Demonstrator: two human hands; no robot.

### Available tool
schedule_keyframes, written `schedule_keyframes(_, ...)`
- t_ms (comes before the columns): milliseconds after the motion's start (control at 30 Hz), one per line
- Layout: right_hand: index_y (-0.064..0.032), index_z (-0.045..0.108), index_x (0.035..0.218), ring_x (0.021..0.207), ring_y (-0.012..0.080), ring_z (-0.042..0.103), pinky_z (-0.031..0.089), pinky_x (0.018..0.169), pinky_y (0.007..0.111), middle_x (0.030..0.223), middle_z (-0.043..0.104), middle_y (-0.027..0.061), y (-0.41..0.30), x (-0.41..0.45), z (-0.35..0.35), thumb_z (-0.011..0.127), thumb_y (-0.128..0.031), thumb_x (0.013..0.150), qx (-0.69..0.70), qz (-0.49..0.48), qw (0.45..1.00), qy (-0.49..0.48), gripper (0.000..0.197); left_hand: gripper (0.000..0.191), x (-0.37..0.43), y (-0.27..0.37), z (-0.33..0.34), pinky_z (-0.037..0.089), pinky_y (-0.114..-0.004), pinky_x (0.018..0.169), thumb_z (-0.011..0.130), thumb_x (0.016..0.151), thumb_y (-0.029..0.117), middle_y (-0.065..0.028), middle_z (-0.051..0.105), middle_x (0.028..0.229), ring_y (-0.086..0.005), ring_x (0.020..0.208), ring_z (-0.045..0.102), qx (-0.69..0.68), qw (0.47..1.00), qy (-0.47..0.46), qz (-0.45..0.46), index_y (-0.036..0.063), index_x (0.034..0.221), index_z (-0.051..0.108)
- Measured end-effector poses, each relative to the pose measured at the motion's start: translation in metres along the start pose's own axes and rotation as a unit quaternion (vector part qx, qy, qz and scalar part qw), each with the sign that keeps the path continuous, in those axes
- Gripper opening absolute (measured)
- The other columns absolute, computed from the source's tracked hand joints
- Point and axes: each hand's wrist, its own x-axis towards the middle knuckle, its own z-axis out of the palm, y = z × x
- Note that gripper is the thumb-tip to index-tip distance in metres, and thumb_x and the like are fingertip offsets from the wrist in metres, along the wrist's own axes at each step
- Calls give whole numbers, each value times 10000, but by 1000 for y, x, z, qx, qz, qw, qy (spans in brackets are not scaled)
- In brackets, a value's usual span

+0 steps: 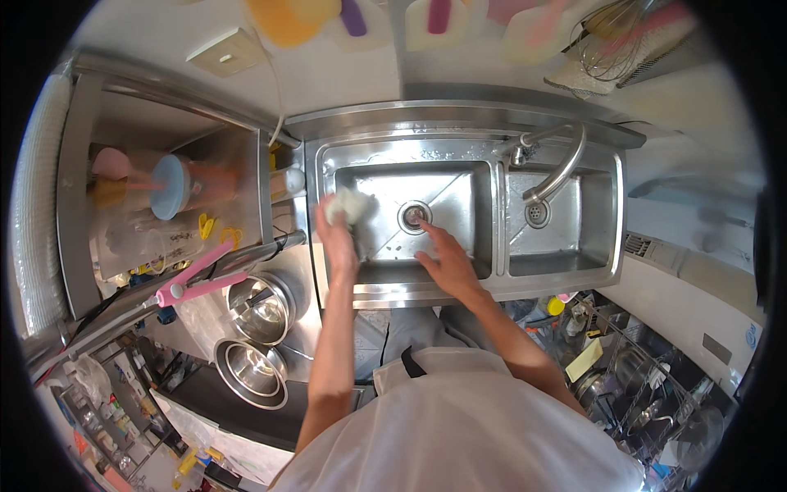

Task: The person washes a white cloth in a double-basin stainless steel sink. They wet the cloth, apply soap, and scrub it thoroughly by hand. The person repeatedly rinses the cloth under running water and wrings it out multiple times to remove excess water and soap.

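My left hand [338, 243] is closed around a whitish, cloth-like wad [349, 206] at the left rim of the large stainless steel sink basin [452, 190]. Motion blurs the wad, so I cannot tell whether it is a cloth or a sponge. My right hand [452, 261] reaches over the basin's front edge, empty and with fingers apart. In the picture its index fingertip overlaps the edge of the round drain [416, 216]; whether it touches is unclear. Small dark bits [393, 248] lie on the wet basin floor.
A curved faucet [575, 160] arches over the smaller right basin [556, 246]. Metal bowls [280, 335] stand left of me, near a pink hinged tool [200, 270]. A steel shelf [264, 184] borders the sink's left. Scrapers [438, 21] and a whisk [605, 46] hang behind.
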Motion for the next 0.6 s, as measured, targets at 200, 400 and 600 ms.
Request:
schedule_keyframes(200, -80, 603, 1285, 932, 293, 724, 567, 809, 391, 1075, 728, 128, 47, -55, -37, 671, -201, 974, 14, 99, 993, -60, 340, 602, 140, -17, 0, 207, -465, 1258, 451, 897, -26, -225, 447, 1562, -393, 1468, 365, 326, 893, 2, 309, -11, 1499, 457)
schedule_keyframes(400, -68, 645, 1199, 904, 295, 721, 561, 795, 401, 997, 734, 131, 42, -90, -38, 652, -187, 980, 39, 153, 985, -63, 249, 591, 107, -62, 80, 267, -494, 1224, 384, 887, 4, -188, 499, 1516, -393, 1424, 429, 334, 864, -68, 370, 51, 1459, 530)
schedule_keyframes(600, -66, 648, 1183, 915, 339, 709, 549, 770, 420, 983, 724, 151, 36, -92, -43, 637, -172, 980, 14, 159, 985, -65, 228, 566, 62, -66, 163, 401, -457, 1094, 445, 806, -156, -137, 655, 1339, -361, 1243, 574, 284, 861, -156, 392, 59, 1278, 671)
